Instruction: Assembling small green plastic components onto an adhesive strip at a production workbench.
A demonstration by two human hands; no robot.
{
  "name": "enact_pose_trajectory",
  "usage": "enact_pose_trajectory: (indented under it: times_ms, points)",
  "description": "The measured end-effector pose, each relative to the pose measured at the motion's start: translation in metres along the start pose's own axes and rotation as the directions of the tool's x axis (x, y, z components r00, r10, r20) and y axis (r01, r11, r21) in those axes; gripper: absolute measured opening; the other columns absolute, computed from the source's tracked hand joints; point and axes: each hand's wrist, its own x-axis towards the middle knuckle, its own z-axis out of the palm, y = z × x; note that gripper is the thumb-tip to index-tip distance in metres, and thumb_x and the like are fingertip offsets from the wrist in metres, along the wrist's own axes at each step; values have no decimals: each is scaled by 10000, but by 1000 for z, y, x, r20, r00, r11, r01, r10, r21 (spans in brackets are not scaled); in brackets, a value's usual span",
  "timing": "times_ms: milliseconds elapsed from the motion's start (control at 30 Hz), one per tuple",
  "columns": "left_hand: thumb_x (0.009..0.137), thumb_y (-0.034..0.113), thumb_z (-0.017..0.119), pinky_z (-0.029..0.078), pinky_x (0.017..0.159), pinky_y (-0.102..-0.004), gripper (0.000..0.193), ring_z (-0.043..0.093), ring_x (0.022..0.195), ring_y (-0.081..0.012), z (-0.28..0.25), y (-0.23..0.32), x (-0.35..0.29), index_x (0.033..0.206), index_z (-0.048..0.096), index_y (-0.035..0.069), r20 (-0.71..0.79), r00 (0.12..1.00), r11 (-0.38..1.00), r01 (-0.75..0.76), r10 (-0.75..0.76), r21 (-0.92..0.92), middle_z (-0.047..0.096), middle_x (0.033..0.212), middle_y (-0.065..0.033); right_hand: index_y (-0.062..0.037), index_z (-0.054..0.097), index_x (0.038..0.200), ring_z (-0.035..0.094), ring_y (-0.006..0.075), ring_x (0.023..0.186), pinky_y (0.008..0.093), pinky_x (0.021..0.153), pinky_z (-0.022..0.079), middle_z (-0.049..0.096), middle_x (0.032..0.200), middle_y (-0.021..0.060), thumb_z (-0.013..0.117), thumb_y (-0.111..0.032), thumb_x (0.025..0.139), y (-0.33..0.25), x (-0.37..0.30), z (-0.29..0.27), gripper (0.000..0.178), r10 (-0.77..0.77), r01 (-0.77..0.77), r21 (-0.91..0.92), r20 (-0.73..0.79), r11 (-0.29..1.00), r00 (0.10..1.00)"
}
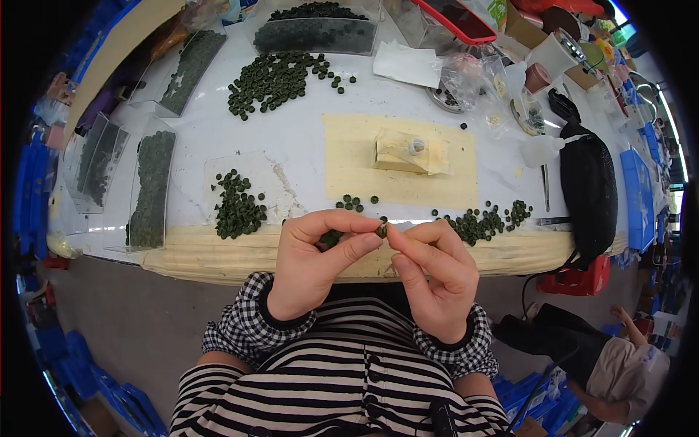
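Observation:
In front of my chest, my left hand [313, 255] pinches a small dark green round piece [381, 230] between thumb and forefinger. My right hand [443, 280] is curled beside it, the forefinger tip pressed against the same piece and the thumb a little lower. Just beyond my hands lie a few loose green pieces [349, 203]. One pile [240, 207] sits to the left of them and another [486, 222] to the right. A small block wrapped in cream tape [408, 151], with a round fitting on top, stands on a taped yellowish patch [349, 164].
Clear boxes of green pieces stand at the left [151, 193] and back [317, 33], near a larger heap [273, 84]. White paper [408, 64], a red-cased phone [459, 20], tweezers [546, 188] and a black bag [588, 193] lie right. Another person [619, 371] is at lower right.

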Motion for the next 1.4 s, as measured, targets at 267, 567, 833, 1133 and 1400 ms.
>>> enact_pose_trajectory:
  times_ms: [267,567,833,1133,1400]
  points:
    - [809,-67,675,506,743,-224,140,638,844,-131,-4,-3,3,940,692,-19,78,983,968,-177,165,179,688,931,-104,0,674,1108,535,126,747,218,613,421,604,902,78,645,67,813,4,-6,1,304,83,-91,210,43,973,996]
    - [804,-70,678,504,750,-229,148,639,850,-128,-10,-1,3,941,697,-18,140,983,972,-142,117,186,692,925,-104,1,671,1115,548,123,731,201,597,426,607,899,80,643,77,816,1,-7,2,309,-73,73,13,37,997,997]
    - [810,-18,698,474,742,-219,137,600,812,-87,-10,5,4,946,704,-7,105,994,980,-46,26,195,694,897,-70,-9,677,1113,558,149,729,225,619,442,614,895,84,661,72,794,8,-8,2,329,-47,46,58,12,997,999]
    - [813,-9,699,453,705,-209,139,579,777,-74,-10,5,4,951,711,-2,126,991,974,-62,35,219,690,874,-58,-17,693,1075,565,182,695,261,614,450,616,850,71,706,58,737,10,-5,2,346,-220,218,-176,4,960,975]
    - [808,-6,704,463,708,-215,129,595,782,-82,-12,4,4,936,717,7,129,991,971,-67,38,228,689,861,-63,-5,694,1063,562,188,668,274,582,450,612,846,76,714,61,720,9,-4,2,350,-263,265,-218,36,939,964]
